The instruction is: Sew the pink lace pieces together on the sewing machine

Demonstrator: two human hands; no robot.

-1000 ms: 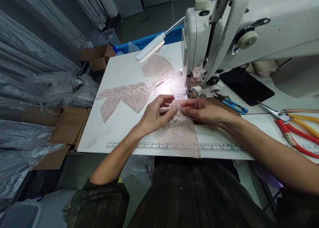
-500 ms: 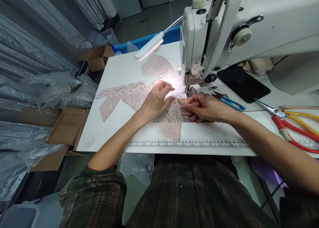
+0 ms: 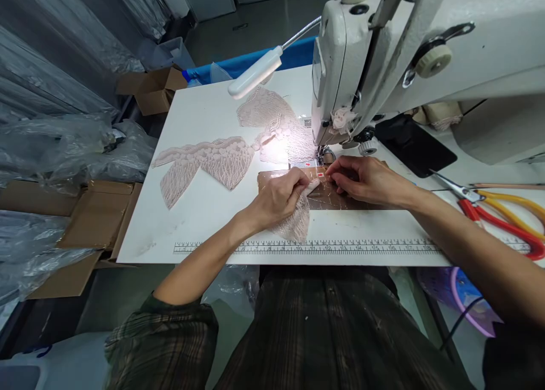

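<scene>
My left hand is closed on the upper end of a pale pink lace piece, which hangs toward the table's front edge. My right hand is pinched just right of that end, over a brown plate in front of the presser foot; whatever its fingertips hold is too small to make out. More lace lies beyond: one strip with pointed panels on the left, and a lit lace panel beside the needle area.
The sewing machine stands at the right, with a white lamp to its left. A black phone-like slab and red-handled scissors lie right of my right hand. A printed ruler runs along the front edge. Cardboard boxes stand at left.
My left hand has gone from loosely spread over the lace to gripping one piece, now bunched and apart from the left strip. More of the brown plate shows. The right hand now covers the blue snips.
</scene>
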